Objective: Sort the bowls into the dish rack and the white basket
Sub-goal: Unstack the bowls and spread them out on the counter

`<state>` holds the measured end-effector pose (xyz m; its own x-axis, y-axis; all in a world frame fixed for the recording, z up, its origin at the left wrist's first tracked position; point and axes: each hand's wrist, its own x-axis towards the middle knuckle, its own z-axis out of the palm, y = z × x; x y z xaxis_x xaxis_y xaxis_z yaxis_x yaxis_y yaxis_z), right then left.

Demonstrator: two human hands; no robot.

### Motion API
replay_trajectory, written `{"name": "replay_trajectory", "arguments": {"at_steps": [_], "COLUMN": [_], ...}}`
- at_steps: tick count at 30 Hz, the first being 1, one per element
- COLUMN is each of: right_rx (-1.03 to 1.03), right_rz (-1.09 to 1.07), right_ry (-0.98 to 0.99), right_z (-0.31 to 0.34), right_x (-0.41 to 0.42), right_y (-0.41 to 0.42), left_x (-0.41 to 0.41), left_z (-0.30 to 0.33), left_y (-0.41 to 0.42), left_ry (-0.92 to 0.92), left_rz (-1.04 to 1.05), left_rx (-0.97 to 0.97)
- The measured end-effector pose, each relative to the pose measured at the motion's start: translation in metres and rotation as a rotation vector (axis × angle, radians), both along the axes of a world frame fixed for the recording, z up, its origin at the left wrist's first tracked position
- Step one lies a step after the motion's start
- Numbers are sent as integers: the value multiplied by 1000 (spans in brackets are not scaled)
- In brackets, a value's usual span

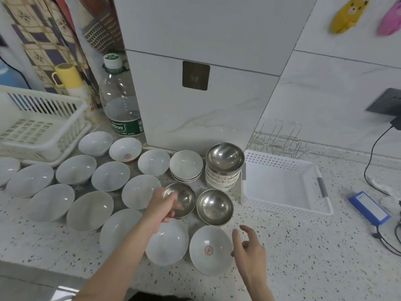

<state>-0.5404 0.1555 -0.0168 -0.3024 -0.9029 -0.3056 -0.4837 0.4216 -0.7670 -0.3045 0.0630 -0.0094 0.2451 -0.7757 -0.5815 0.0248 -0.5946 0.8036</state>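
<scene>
Steel bowl [184,199] in left hand [163,206], right hand [249,248] apart

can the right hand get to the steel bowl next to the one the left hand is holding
Probably yes: the right hand hovers open just below the free steel bowl, with only bare counter between them; the left hand grips the neighbouring one.

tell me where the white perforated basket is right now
In the head view, the white perforated basket sits on the counter at the right, just right of the stack of bowls topped by a steel bowl, with a wire rack behind it.
</scene>
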Motion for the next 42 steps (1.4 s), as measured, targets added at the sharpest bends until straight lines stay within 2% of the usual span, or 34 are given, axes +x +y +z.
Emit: {"name": "replay_trajectory", "arguments": {"at_steps": [6, 13, 17, 23, 35, 42], "right_rx": [-80, -73, -22, 41, 86, 104], "right_rz": [-31, -21, -32, -43, -79, -90], "right_ry": [-44, -26, -6, 35, 75, 69], "right_z": [18, 21, 20, 20, 24, 19], "right_x": [38, 67, 77, 92, 108, 121], "right_y": [-45, -63, -66, -66, -76, -85], "left_x": [21, 26, 28, 29, 34, 39], "left_z": [-5, -9, -9, -12, -14, -4], "left_y": [-50, -80, -85, -93, -108, -111], "left_ry": [-83, -120, -192, -160, -145, -205], "left_rz": [-134, -261, -286, -285, -315, -411], "left_rx": [-18, -33, -97, -138, -132, -129]}}
